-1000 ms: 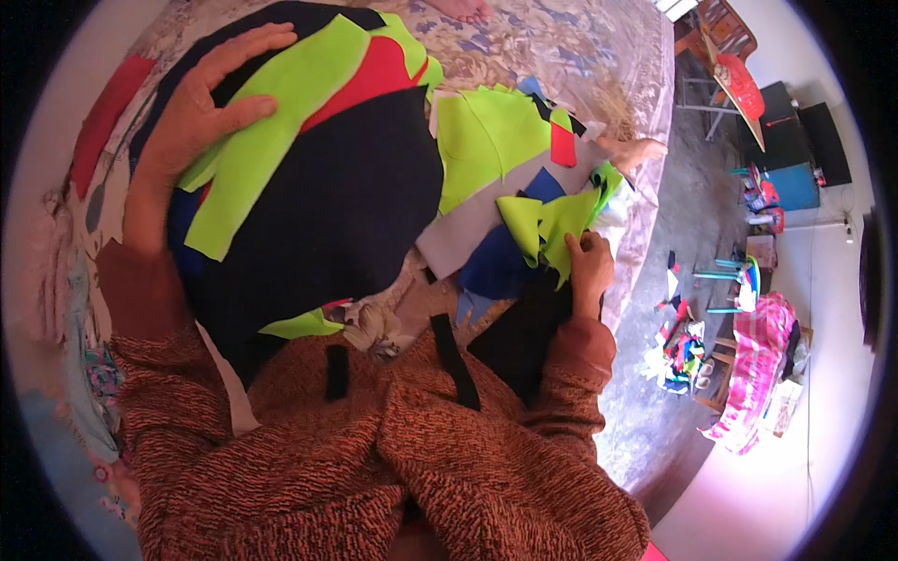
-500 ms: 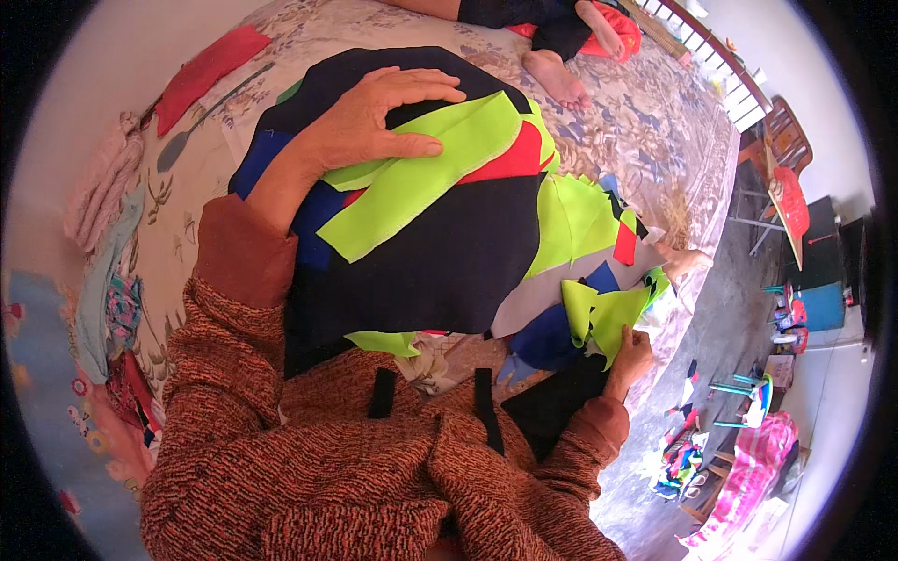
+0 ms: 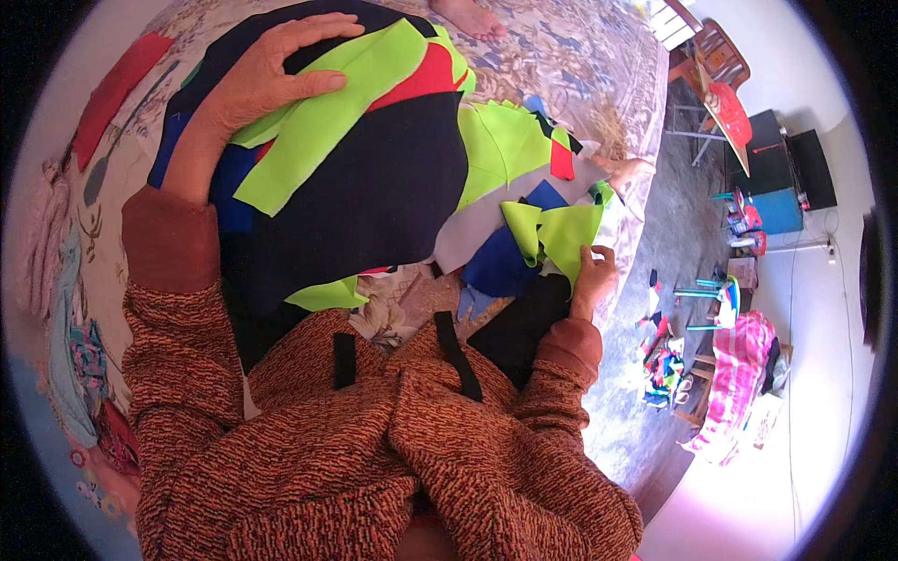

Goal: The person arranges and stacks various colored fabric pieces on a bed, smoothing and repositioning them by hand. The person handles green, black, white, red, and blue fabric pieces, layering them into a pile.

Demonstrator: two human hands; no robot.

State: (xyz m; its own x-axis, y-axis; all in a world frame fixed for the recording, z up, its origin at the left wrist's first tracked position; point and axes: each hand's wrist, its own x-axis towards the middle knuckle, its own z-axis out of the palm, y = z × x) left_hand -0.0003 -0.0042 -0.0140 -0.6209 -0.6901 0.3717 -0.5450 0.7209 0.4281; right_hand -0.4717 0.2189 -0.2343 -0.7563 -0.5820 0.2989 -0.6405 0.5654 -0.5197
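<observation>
My left hand (image 3: 271,79) rests with fingers spread on a heap of cut cloth pieces, its thumb lying over a long lime-green strip (image 3: 327,122). Under the strip are a large black piece (image 3: 355,206), a red piece (image 3: 416,82) and some blue cloth (image 3: 234,187). Farther right, my right hand (image 3: 594,280) pinches the lower edge of a loose lime-green scrap (image 3: 571,236). That scrap lies over a dark blue piece (image 3: 505,262) and beside a grey one (image 3: 486,213). Fanned lime-green pieces (image 3: 500,145) lie between my hands.
The heap sits on a bed with a flowered sheet (image 3: 580,56). Another person's bare foot (image 3: 472,17) shows at the top; a limb (image 3: 625,173), hand or foot unclear, is past the scraps. On the floor are a stool (image 3: 716,304) and a scrap pile (image 3: 664,369). Clothes (image 3: 65,318) line the left.
The whole view has shifted, so the bed and cloth appear higher and farther left. Both hands keep their places on the cloth. Most of the other person's legs has left the view.
</observation>
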